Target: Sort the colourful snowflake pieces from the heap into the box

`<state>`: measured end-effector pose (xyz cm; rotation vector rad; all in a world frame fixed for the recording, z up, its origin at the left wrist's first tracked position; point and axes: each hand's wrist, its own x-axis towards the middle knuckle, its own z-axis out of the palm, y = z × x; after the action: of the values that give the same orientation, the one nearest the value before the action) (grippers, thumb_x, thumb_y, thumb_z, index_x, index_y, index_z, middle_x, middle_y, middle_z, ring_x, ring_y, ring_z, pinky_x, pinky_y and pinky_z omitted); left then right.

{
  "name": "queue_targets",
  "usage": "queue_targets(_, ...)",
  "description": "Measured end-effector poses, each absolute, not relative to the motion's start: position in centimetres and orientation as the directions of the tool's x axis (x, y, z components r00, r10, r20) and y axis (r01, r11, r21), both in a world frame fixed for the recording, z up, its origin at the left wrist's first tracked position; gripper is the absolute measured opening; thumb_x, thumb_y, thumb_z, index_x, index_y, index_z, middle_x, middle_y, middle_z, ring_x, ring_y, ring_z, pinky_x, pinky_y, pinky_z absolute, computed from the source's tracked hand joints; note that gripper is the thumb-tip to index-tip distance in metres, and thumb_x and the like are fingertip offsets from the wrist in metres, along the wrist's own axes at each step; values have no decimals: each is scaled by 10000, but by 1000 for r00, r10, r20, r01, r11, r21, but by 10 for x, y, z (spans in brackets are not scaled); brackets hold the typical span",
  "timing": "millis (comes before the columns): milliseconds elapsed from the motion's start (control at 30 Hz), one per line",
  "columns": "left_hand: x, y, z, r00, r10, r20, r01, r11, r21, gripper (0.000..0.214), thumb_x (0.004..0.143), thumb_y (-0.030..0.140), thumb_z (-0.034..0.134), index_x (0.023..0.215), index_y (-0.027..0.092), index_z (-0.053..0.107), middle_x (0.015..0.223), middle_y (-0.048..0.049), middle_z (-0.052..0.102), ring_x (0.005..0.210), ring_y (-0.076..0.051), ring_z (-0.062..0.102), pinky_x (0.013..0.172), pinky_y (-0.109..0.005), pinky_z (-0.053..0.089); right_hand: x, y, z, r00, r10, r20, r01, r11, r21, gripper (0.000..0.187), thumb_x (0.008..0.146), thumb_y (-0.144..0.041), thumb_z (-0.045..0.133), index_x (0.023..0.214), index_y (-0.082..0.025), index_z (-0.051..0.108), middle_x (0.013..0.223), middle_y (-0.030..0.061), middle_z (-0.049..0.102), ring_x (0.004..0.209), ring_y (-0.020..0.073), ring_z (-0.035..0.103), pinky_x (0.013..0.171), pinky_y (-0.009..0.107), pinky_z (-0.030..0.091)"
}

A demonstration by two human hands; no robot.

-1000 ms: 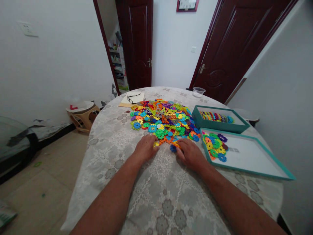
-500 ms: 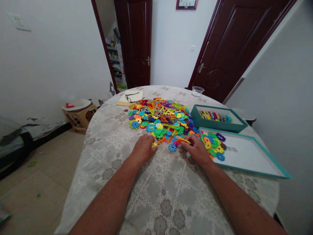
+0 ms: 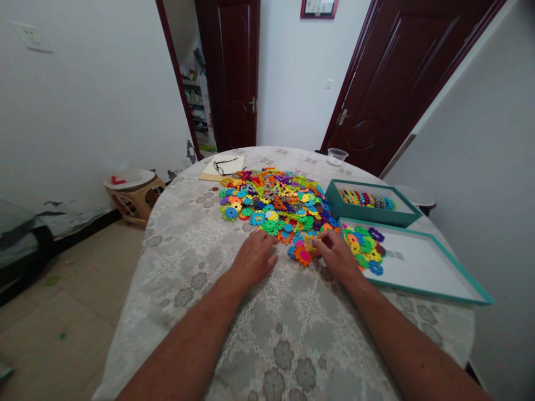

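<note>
- Clock bearings laid flat on the table [image 3: 284, 328], 12 pointing away from the seated side; I read them as a bystander in the room.
- Right hand [image 3: 335, 253]: thumb and fingers drawn nearly together at a yellow piece [image 3: 311, 243], apparently pinching it; blur hides the exact contact.
- Orange piece [image 3: 302, 256], pink at its centre: just beyond the right fingertips at 8 to 9 o'clock, and at 3 o'clock from the left hand [image 3: 254, 256]. The right hand is plainly the nearer. The piece looks roundish, with no long axis I can make out. A blue piece [image 3: 291, 252] adjoins it at 9 to 10 o'clock.
- Left hand: palm down, fingers bent, thumb a little apart; whether anything lies beneath the fingers I cannot tell.
- Pile of coloured pieces [image 3: 271, 195]: at 12 to 1 o'clock from the left hand, 10 from the right.
- Shallow tray [image 3: 430, 264]: at 3 o'clock from the right hand, with loose pieces [image 3: 368, 245] at its 9 o'clock end.
- Box [image 3: 368, 214]: at 1 to 2 o'clock from the right hand, holding beads [image 3: 368, 199].
</note>
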<state>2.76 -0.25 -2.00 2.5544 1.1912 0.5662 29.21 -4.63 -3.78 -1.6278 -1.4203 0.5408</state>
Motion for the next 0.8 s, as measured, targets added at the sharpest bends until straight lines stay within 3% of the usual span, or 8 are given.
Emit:
queue_targets(100, 34, -8, -22, 639, 728, 251, 616, -678, 401, 343, 900, 265, 693, 1236, 218, 650, 1202, -117, 622, 1142, -286, 554, 1030, -426, 455, 289, -49, -38, 191, 945, 266, 647, 83, -758, 284, 940, -507, 593, 897, -230, 640, 824, 19, 688, 738, 196, 631, 679, 301, 479)
queue_targets(300, 52, -14, -28, 706, 652, 277, 573, -755, 317, 448, 904, 303, 727, 1334, 263, 607, 1270, -98, 611, 1167, -279, 546, 1025, -425, 455, 286, -53, -32, 199, 929, 311, 658, 108, -745, 255, 954, -480, 585, 947, -230, 633, 875, 23, 701, 742, 190, 653, 695, 297, 488)
queue_targets(433, 67, -13, -34, 741, 618, 265, 588, -786, 190, 309, 952, 368, 693, 1245, 278, 651, 1212, -72, 636, 1107, -269, 553, 981, -419, 458, 286, -53, -31, 139, 932, 334, 712, 140, -688, 214, 961, -436, 578, 920, -229, 615, 846, 17, 694, 739, 190, 657, 696, 298, 470)
queue_targets(567, 76, -8, -39, 748, 601, 281, 598, -795, 106, 317, 964, 450, 677, 1204, 243, 666, 1162, -83, 654, 1083, -278, 553, 947, -419, 462, 286, -54, -32, 103, 935, 338, 746, 152, -649, 192, 959, -410, 575, 916, -227, 613, 844, 16, 694, 749, 192, 656, 699, 300, 447)
queue_targets(800, 78, 4, -47, 733, 562, 383, 562, -818, 125, 257, 1043, 415, 554, 1053, 197, 690, 1084, -88, 674, 1041, -245, 571, 923, -379, 456, 288, -52, -29, 198, 924, 327, 689, 106, -717, 223, 952, -441, 568, 889, -228, 590, 832, 14, 672, 755, 193, 622, 701, 299, 434)
